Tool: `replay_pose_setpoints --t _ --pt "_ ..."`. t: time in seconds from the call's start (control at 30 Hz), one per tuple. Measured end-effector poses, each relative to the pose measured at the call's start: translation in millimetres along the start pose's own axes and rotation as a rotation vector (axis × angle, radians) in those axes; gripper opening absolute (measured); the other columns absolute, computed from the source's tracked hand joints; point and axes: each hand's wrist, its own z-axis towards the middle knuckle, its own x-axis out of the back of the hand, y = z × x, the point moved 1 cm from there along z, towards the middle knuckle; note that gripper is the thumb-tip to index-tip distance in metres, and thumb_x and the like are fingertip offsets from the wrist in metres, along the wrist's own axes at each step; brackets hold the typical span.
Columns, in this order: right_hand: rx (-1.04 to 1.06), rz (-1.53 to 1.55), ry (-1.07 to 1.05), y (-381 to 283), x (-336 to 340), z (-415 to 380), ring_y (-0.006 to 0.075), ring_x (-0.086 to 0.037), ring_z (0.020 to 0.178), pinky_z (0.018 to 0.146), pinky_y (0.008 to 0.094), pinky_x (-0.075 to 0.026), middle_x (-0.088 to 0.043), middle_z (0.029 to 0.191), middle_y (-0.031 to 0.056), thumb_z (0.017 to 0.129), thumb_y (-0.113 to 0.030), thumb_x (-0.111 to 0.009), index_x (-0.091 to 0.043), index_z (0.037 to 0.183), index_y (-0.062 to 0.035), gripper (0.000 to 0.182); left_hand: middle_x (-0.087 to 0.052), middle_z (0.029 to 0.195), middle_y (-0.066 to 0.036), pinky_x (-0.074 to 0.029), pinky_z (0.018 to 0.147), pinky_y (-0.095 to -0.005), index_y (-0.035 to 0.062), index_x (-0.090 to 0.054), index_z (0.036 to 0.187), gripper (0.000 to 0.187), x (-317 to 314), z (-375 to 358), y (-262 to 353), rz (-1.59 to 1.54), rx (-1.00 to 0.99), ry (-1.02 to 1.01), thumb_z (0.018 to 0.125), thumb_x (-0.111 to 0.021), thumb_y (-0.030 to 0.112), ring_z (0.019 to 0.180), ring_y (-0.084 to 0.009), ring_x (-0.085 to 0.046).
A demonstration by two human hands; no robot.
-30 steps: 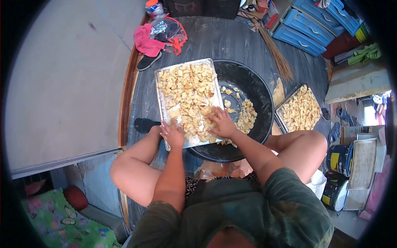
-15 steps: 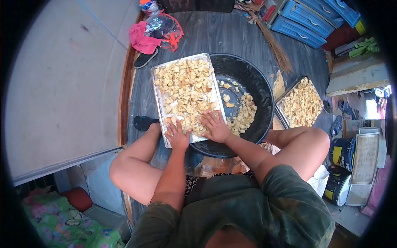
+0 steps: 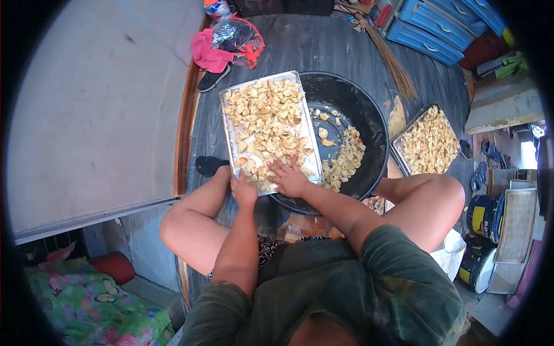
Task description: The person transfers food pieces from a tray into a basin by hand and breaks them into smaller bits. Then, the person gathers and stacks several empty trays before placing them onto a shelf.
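A metal baking tray leans over the left rim of a big black basin. Pale yellow chip-like pieces cover most of it, thinner toward my side, where the light surface shows through. My right hand lies with spread fingers on the pieces near the tray's close end. At the near left corner is my left hand, its fingers curled at the tray's edge and slightly blurred. More of the same pieces are heaped on the right side of the basin floor, with a few scattered behind them.
A second tray full of pieces rests on the floor to the right, beyond my bent leg. Behind the basin lie a broom, a dark shoe and a pink cloth. Blue drawers stand at the back right.
My left hand has gone from lying spread on the pieces to curled at the tray's left corner. My right hand has shifted slightly inward over the tray. The whole view has moved a little.
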Motion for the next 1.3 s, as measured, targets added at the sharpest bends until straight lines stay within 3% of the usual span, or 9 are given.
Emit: replay_pose_setpoints --t 0.17,0.33,0.5,0.63,0.87,1.0,1.13,1.2,1.3 --pt "0.052 0.001 0.169 11.8 -8.4 -24.7 0.0234 -0.016 0.131 0.101 0.0600 -0.001 -0.016 0.143 0.0019 0.082 -0.030 -0.050 -0.037 0.128 -0.0268 0.048 -0.027 0.134 -0.017 -0.024 0.099 -0.0465 0.0136 -0.032 0.131 0.067 8.9 -7.5 10.5 0.019 0.124 -0.013 0.071 -0.059 0.027 0.122 -0.0344 -0.027" --pt "-0.136 0.047 0.242 36.1 4.1 -50.9 0.0263 -0.018 0.130 0.102 0.0576 -0.006 -0.020 0.141 0.0055 0.082 -0.030 -0.051 -0.033 0.130 -0.0288 0.052 -0.030 0.132 -0.015 -0.020 0.099 -0.0497 0.0143 -0.034 0.130 0.070 -7.6 -28.5 41.4 0.255 -0.616 -0.016 0.069 -0.063 0.033 0.126 -0.0318 -0.020" --pt "-0.402 0.150 0.509 95.2 1.2 -74.7 0.0324 -0.032 0.120 0.099 0.0521 -0.022 -0.031 0.132 0.0142 0.075 -0.032 -0.059 -0.039 0.126 -0.0183 0.056 -0.033 0.128 -0.013 -0.021 0.099 -0.0460 0.0149 -0.050 0.117 0.058 -24.4 -33.7 59.7 0.275 -0.845 -0.064 0.064 -0.070 0.028 0.122 -0.0307 -0.026" --pt "-1.107 0.531 0.691 155.8 -46.8 -102.9 0.0364 -0.033 0.116 0.096 0.0415 -0.031 -0.036 0.123 0.0194 0.064 -0.016 -0.066 -0.040 0.121 -0.0109 0.063 -0.032 0.130 -0.012 -0.021 0.099 -0.0470 0.0149 -0.045 0.121 0.057 -28.9 -31.7 69.9 0.293 -0.874 -0.117 0.070 -0.065 0.031 0.124 -0.0314 -0.024" --pt "-1.237 0.508 0.662 210.9 -76.0 -131.5 0.0403 -0.030 0.116 0.097 0.0430 -0.030 -0.028 0.129 0.0228 0.062 -0.014 -0.066 -0.034 0.127 -0.0130 0.073 -0.025 0.138 -0.015 -0.009 0.102 -0.0522 0.0107 -0.032 0.131 0.066 -45.0 -5.0 94.8 0.173 -0.774 -0.136 0.078 -0.051 0.046 0.129 -0.0320 -0.017" --pt "-1.088 0.404 0.484 249.3 -51.1 -106.9 0.0387 -0.028 0.120 0.099 0.0407 -0.029 -0.024 0.134 0.0215 0.059 -0.022 -0.074 -0.033 0.128 -0.0135 0.081 -0.025 0.138 -0.014 -0.006 0.103 -0.0534 0.0128 -0.032 0.132 0.065 -39.6 -11.3 109.9 0.254 -0.900 -0.276 0.079 -0.049 0.047 0.130 -0.0295 -0.018" --pt "-0.978 0.240 0.090 257.4 -50.9 -80.7 0.0371 -0.020 0.126 0.103 0.0469 -0.016 -0.025 0.135 0.0203 0.052 -0.056 -0.071 -0.028 0.133 -0.0157 0.100 -0.023 0.139 -0.014 -0.007 0.102 -0.0536 0.0157 -0.033 0.132 0.062 -38.4 -7.3 119.9 0.172 -0.915 -0.276 0.080 -0.049 0.046 0.130 -0.0297 -0.017" --pt "-0.972 0.094 -0.331 229.5 -50.5 -79.8 0.0370 -0.018 0.127 0.103 0.0524 -0.011 -0.022 0.137 0.0182 0.051 -0.064 -0.066 -0.026 0.133 -0.0159 0.104 -0.022 0.139 -0.015 -0.006 0.102 -0.0537 0.0158 -0.033 0.132 0.062 -36.7 3.3 124.7 0.188 -0.869 -0.195 0.080 -0.049 0.046 0.130 -0.0313 -0.016" --pt "-0.971 0.144 -0.383 174.8 -63.0 -87.8 0.0380 -0.017 0.127 0.100 0.0560 -0.014 -0.019 0.139 0.0144 0.050 -0.068 -0.064 -0.023 0.135 -0.0161 0.107 -0.019 0.140 -0.016 -0.005 0.102 -0.0539 0.0158 -0.032 0.132 0.063 -37.1 22.6 132.8 0.206 -0.813 -0.086 0.080 -0.049 0.046 0.130 -0.0332 -0.014"
